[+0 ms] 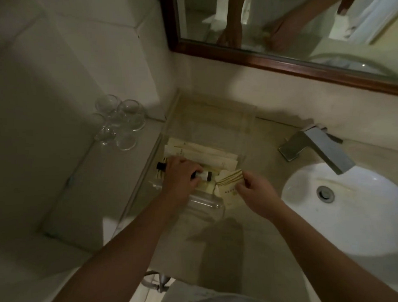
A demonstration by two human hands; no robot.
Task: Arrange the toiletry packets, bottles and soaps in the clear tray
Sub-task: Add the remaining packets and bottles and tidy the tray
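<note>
Two hands over the tray (pixel 205 204), itself tight against a raised ledge (pixel 90 192) on the left. Open surface (pixel 261 153) to its right, up to the sink (pixel 315 211) rim and the tap (pixel 317 146); more bare surface on the near side. Glasses (pixel 120 123) up on the ledge, well apart from the tray. Fingers of the left hand (pixel 181 176) curled round a small bottle (pixel 205 174) lying crosswise mid-tray (pale body and dark end showing past the knuckles). Thumb and fingers of the right hand (pixel 257 195) pinching a cream packet (pixel 228 179) at the tray's right edge, tilted; inside the rim or over it, impossible to tell. Stacked packets (pixel 204 151) flat in the far half. Black cap (pixel 160 165) poking out left of the left hand, the rest hidden. Clear walls hard to trace, near rim only a glint. Print on packets too blurred to read. Mirror (pixel 288 29) cut off at the top.
</note>
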